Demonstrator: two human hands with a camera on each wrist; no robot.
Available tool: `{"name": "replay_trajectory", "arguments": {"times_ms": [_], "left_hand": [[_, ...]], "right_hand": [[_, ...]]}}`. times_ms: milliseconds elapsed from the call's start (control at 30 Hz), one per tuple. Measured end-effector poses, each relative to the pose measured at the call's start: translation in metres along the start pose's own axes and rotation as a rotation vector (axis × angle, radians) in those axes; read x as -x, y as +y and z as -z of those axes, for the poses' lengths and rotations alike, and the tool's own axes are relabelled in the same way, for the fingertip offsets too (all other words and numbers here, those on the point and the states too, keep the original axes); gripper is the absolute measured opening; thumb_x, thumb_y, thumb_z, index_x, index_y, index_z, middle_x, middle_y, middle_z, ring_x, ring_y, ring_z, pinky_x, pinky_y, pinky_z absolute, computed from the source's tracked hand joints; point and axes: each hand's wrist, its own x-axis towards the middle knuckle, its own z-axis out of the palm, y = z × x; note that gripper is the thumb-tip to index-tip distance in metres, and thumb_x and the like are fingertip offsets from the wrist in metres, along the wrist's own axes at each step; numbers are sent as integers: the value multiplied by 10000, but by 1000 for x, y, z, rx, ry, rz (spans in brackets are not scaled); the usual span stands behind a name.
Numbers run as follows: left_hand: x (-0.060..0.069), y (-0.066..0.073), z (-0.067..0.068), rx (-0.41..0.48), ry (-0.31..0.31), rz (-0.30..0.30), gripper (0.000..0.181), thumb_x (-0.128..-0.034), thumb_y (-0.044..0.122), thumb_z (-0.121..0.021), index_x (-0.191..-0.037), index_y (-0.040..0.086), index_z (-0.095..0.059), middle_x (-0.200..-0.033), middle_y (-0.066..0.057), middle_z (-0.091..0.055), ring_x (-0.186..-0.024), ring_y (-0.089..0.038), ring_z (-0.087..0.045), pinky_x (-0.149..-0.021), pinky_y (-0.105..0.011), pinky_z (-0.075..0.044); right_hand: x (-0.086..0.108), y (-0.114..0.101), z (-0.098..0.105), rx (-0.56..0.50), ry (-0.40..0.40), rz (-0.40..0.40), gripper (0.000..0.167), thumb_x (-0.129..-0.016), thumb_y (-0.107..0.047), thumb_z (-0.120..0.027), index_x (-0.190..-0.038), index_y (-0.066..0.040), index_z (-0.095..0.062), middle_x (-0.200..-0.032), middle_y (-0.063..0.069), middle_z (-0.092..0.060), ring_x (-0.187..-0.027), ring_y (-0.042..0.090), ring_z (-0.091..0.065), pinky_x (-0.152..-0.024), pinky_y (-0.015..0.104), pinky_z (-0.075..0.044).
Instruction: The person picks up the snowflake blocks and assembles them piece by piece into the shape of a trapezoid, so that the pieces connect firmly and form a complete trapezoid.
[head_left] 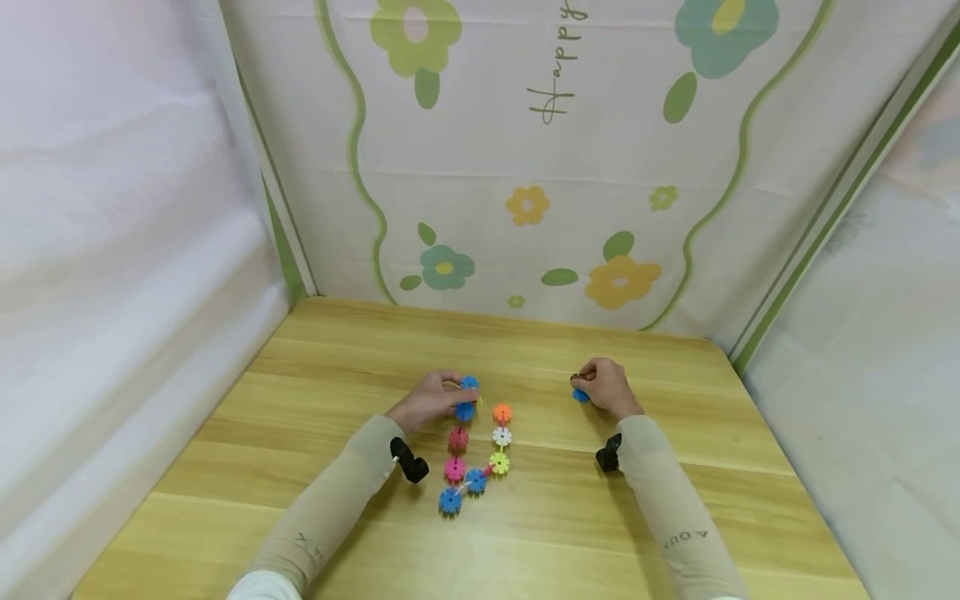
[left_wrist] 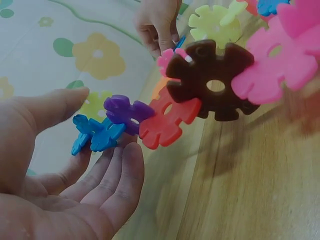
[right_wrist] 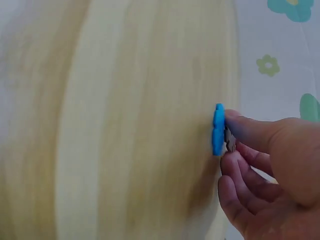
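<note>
In the head view, my left hand [head_left: 429, 402] pinches the upper end of a chain of interlocking snowflake discs. The chain bends in a U, with a pink disc [head_left: 454, 471], blue corner disc [head_left: 450, 502], yellow-green disc [head_left: 499, 464] and orange end disc [head_left: 503, 412]. The left wrist view shows thumb and fingers around blue discs [left_wrist: 106, 134], beside purple [left_wrist: 122, 107], red [left_wrist: 167, 125] and dark brown [left_wrist: 192, 77] ones. Away to the right, my right hand [head_left: 609, 390] pinches a blue disc [right_wrist: 218, 131] against a dark disc [right_wrist: 230, 141]; fingers partly hide the dark one.
A wood-grain table [head_left: 360, 550] lies under both hands. White cloth with printed flowers [head_left: 457, 167] stands behind it, with pale cloth walls [head_left: 112, 250] at either side. Black wrist cameras [head_left: 408, 461] are strapped over both sleeves.
</note>
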Motion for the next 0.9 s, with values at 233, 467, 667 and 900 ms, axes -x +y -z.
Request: {"name": "replay_trajectory", "arguments": {"times_ms": [233,467,667,900], "left_hand": [[-1,2,-1,55,-29,-18,315,-1014,226,-737,-1186,-16,-631,-1052,-115,-751,-850,-126,-696,-768,-282,-582],[0,3,-1,84,-47,-38,304,-1026,207,-720,-1191,-45,-680,-1199,-239,-739,-976,-205,-747,-865,-314,-625],[1,4,-2,75,-36,-45,356,-1033,218,-711,-1262,-48,-656,-1263,-244,-721,-1191,-369,-707,-932,-342,-626],[0,4,-3,88,-13,-41,408,-1015,249,-738,-1285,-48,-666,-1297,-267,-709,-1191,-369,-711,-926,-330,-626]], "right_hand": [[8,-19,2,-77,-23,38,91,-991,-151,-758,-1000,-61,-746,-943,102,-759,-810,182,-698,-698,290,-576],[23,-57,-11,-250,-126,76,98,-988,-125,-755,-1039,-42,-752,-984,119,-759,-899,285,-718,-739,334,-601],[33,-87,-27,-430,-252,110,129,-1000,-115,-737,-1078,-12,-741,-989,151,-756,-962,399,-739,-850,491,-638],[35,-109,-42,-511,-346,118,142,-1007,-122,-730,-1100,-15,-742,-1007,139,-773,-996,353,-763,-880,465,-646]]}}
